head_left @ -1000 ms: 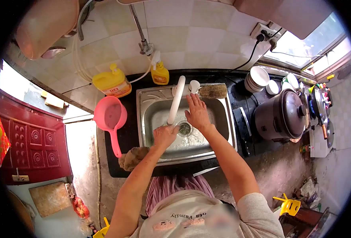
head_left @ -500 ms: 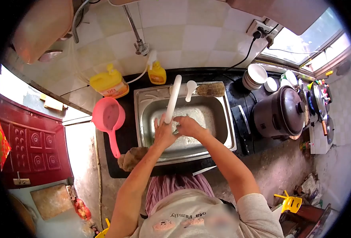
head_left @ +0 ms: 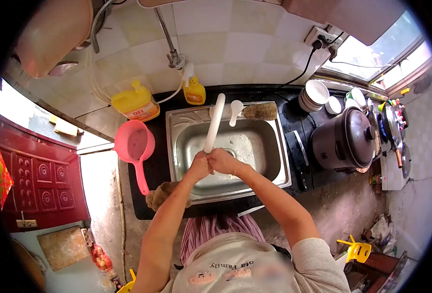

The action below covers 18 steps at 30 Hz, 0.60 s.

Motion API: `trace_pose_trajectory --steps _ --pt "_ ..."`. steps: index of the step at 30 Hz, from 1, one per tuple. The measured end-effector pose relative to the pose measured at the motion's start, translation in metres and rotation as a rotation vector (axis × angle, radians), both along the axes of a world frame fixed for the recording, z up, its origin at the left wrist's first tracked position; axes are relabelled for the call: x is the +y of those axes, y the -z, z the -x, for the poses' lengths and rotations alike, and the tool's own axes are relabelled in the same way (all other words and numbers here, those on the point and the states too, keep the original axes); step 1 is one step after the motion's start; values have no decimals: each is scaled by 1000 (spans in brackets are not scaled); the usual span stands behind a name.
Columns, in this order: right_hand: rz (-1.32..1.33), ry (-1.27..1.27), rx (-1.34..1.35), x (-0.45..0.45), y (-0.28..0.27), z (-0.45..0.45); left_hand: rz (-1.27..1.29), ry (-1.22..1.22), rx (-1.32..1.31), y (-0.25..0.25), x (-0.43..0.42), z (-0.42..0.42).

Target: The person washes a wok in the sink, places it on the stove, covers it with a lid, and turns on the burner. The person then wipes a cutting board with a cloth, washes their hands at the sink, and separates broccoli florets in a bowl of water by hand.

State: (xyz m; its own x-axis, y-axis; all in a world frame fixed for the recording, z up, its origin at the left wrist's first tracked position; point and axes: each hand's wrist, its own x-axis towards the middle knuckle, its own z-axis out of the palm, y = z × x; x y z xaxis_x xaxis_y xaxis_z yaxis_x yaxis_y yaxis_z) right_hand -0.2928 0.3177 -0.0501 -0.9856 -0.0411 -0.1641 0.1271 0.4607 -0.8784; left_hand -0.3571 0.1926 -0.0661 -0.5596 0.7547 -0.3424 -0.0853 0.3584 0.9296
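Note:
Both hands are pressed together just below the mouth of the white faucet spout (head_left: 215, 122), over the steel sink (head_left: 283, 158). My left hand (head_left: 201, 166) is closed, its fingers curled in against the other hand. My right hand (head_left: 224, 161) is also closed, with its knuckles up and touching the left. Whatever lies between them, if anything, is hidden by the fingers. Behind the spout is a white tap lever (head_left: 235, 113). A brown scrubbing pad (head_left: 260, 111) rests on the sink's back ledge.
Left of the sink are a pink ladle (head_left: 139, 166), a brown cloth (head_left: 161, 196) and a large yellow jug (head_left: 135, 105). A yellow spray bottle (head_left: 194, 93) stands behind. To the right are a knife (head_left: 301, 146), stacked bowls (head_left: 316, 93) and a rice cooker (head_left: 340, 141).
My hands have drawn closer together and a little toward my body. The left fingers, spread beside the spout before, are now curled in, and the right hand has closed against them.

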Motion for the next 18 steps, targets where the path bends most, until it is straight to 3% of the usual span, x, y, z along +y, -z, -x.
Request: trace_pose_trajectory --steps 2,4,6,8,11,13,15,16,17,18 --pt "-19 -23 54 0 8 -1 29 19 -126 42 -3 6" --pt "-72 -20 129 -2 30 -6 -103 131 233 57 -4 6" --pt "-70 26 106 -4 36 -14 -169 190 380 60 -3 3" --pt "-37 73 152 -7 44 -23 -159 198 310 61 -2 -5" --pt "-75 13 -34 -3 47 -41 -115 152 320 59 2 -27" --pt "-268 -53 42 4 58 -56 -92 187 363 74 2 -37" --pt "-527 -96 7 7 22 -75 -142 227 443 61 1 -44" --pt "-342 -93 -71 14 13 -75 -59 310 248 52 0 -40" --pt "-47 -25 -60 19 -5 -76 -90 218 -200 39 0 -37" --pt "251 41 -42 23 -26 -78 -111 207 -363 4 -2 -34"
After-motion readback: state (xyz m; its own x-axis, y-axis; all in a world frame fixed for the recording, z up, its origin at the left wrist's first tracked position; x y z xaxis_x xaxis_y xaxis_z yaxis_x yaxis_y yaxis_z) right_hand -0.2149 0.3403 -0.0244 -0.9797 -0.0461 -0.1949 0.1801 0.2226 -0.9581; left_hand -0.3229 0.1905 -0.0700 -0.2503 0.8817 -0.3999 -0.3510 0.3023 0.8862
